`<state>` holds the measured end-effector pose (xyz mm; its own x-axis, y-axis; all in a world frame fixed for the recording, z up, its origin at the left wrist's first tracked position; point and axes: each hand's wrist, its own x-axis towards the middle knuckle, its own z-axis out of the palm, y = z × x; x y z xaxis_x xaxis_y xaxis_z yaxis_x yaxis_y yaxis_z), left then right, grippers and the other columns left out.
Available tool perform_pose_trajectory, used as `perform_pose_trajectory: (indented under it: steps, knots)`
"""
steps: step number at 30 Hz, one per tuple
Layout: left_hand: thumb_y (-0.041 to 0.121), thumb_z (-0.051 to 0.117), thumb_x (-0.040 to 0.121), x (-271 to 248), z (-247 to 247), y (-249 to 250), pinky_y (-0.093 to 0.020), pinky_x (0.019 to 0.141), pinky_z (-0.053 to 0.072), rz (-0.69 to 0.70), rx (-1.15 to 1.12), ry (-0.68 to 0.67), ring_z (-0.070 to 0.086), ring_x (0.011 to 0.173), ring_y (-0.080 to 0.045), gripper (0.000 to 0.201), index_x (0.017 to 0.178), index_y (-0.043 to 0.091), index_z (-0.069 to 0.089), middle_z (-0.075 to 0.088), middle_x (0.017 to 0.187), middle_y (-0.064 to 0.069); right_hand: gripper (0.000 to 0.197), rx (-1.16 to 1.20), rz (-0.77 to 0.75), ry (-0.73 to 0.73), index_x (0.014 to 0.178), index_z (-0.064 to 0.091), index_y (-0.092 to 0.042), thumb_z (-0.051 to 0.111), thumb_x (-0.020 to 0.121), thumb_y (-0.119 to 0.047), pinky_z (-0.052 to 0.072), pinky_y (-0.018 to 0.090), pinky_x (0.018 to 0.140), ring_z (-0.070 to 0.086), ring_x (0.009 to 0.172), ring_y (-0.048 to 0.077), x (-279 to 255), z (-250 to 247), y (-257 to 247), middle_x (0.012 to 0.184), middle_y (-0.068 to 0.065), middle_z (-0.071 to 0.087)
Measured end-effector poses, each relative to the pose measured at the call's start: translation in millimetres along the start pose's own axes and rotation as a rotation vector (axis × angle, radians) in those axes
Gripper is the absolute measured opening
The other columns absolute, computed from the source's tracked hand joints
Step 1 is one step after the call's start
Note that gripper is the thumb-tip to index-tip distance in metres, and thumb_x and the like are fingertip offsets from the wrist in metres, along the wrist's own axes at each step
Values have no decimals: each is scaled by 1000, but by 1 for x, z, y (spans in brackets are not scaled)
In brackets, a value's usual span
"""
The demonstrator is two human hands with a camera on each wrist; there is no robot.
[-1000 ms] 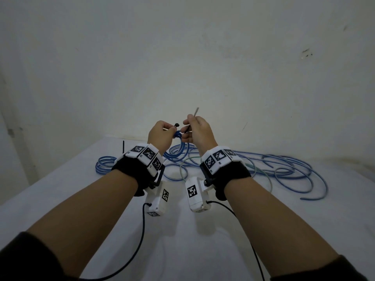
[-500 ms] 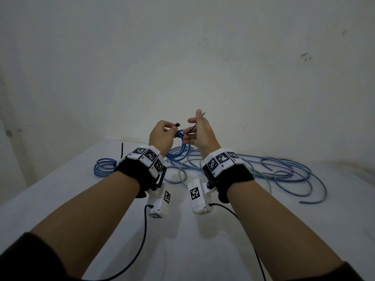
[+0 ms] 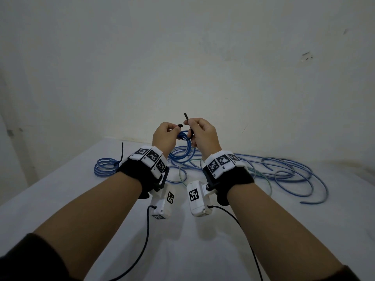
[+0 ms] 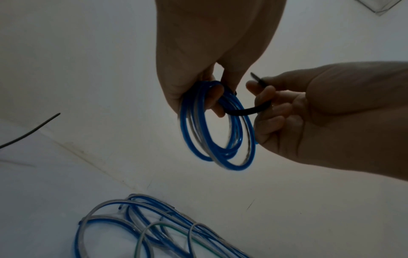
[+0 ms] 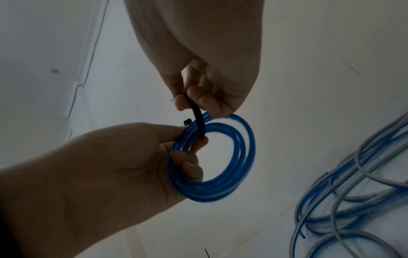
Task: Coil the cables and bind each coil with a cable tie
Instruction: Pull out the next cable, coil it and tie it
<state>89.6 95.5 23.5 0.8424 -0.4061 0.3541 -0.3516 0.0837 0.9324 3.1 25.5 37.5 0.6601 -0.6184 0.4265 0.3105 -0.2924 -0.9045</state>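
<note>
- The left hand (image 3: 164, 136) is raised above the white surface (image 3: 60, 199), its grip clamped on a small blue coil (image 4: 217, 127): thumb and fingers curl round the upper left of the loops, and the coil hangs below the hand in the air.
- A black cable tie (image 4: 247, 110) runs through the coil's opening and round the bundle of loops where the left fingers hold it.
- The tie's square head (image 3: 180, 125) sticks out at the left fingertips, just beside the right hand (image 3: 203, 134).
- The right hand's grip is closed on the tie's tail: thumb and forefinger pinch the strap, and its pointed tip (image 3: 185, 116) stands up above the knuckles.
- The tip and the head are near each other but apart; the tail is not in the head.
- In the right wrist view the strap (image 5: 197, 118) goes down from the pinching fingers (image 5: 208, 102) and across the blue loops.
- A second blue coil (image 3: 105, 166) lies on the surface to the left, with a black tie round it whose tail (image 3: 122, 153) points upward.
- Loose blue cables (image 3: 284, 173), with a greenish one (image 3: 267, 185) among them, sprawl over the surface behind and to the right of the hands.
- Both wrists wear black straps with white marker blocks.
</note>
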Motion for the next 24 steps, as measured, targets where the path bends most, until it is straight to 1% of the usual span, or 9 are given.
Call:
perform_pose_trajectory:
  steps: [3,5,7,8,10,12,14,19,24]
  knots:
    - [15,51,93,-1,2,1,-24,52,33,3,-22,4,45,53,-9,21,73,19,47,54,70,0,22,-2,-19,19,78,64,-10,55,94,-23,35,14,43,41,38,2,-1,2,1,54,4,51]
    - [14,50,93,-1,2,1,-23,51,33,-1,-48,11,44,52,-9,20,74,20,47,54,72,-2,20,-4,4,33,80,66,-7,57,93,-18,35,12,43,42,38,0,0,1,2,55,4,54]
    - [14,50,94,-1,1,-1,-22,51,32,0,-62,12,43,50,-8,19,77,22,48,55,72,-3,16,20,33,26,86,67,-2,56,92,-13,33,11,41,42,37,0,0,0,2,57,4,54]
    - [13,50,94,-2,0,-2,-23,50,32,6,-61,7,44,49,-7,18,78,23,50,56,72,-3,15,35,45,20,91,67,-1,55,91,-10,32,11,40,41,37,0,0,1,1,57,4,53]
    - [13,51,93,-3,-2,-4,-23,51,33,28,-47,-10,45,47,-5,18,80,25,53,57,70,-1,14,25,57,18,95,67,-4,54,91,-10,32,12,39,40,37,1,0,2,1,54,2,51]
    - [14,51,93,-5,-2,-5,-24,52,34,50,-28,-25,45,48,-6,15,82,24,54,57,68,-1,13,-9,57,24,93,67,-7,55,91,-14,32,13,39,39,37,2,-1,3,2,50,-1,49]
    - [15,51,93,-6,-2,-5,-26,53,34,61,-22,-28,44,51,-10,11,85,21,55,57,68,-2,15,-19,58,33,91,68,-6,57,91,-17,32,13,39,39,35,1,-1,4,5,48,-1,49]
    - [19,54,92,-5,-2,-6,-25,55,35,82,-5,-36,44,54,-11,16,78,26,55,56,69,-1,13,-9,58,25,89,67,-5,59,90,-15,34,11,40,43,37,0,-2,4,7,52,2,52]
    - [15,53,92,-4,-1,-8,-25,55,36,85,-12,-14,44,54,-11,18,78,26,56,57,69,0,12,-16,87,47,81,66,-10,60,89,-16,34,14,41,44,39,3,0,3,9,52,1,53]
